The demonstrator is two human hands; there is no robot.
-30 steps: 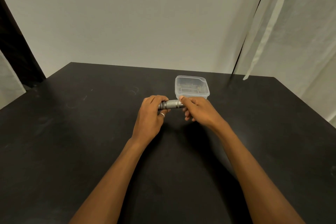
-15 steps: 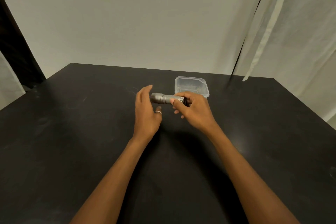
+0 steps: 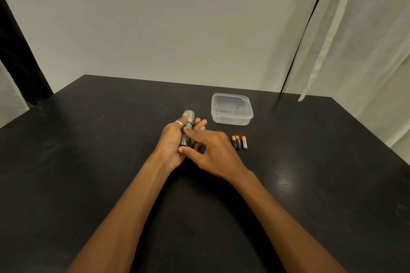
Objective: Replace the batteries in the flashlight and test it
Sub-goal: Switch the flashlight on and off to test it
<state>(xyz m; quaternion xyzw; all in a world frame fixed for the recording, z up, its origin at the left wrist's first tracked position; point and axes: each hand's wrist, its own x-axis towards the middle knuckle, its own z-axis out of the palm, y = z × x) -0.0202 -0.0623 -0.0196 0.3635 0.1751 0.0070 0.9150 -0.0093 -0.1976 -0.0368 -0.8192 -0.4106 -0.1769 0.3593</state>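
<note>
A silver flashlight (image 3: 188,126) lies in my left hand (image 3: 173,142), its head pointing away from me toward the wall. The left fingers curl around the barrel, and a ring shows on one finger. My right hand (image 3: 210,153) pinches the near end of the flashlight, index finger on the barrel and thumb beneath. A small dark part (image 3: 203,149) sits under the right fingers; I cannot tell what it is. Three batteries (image 3: 239,142) with orange tips lie side by side on the black table (image 3: 88,162), just right of my right hand.
A clear plastic container (image 3: 231,109) stands on the table behind the batteries, something brownish inside it. A white wall rises behind the table and pale curtains hang at the right. The table's right edge runs diagonally near the curtains.
The flashlight has swung from lying crosswise to pointing away from me. My left hand has closed around it. My right hand slid back to its near end, uncovering the three batteries.
</note>
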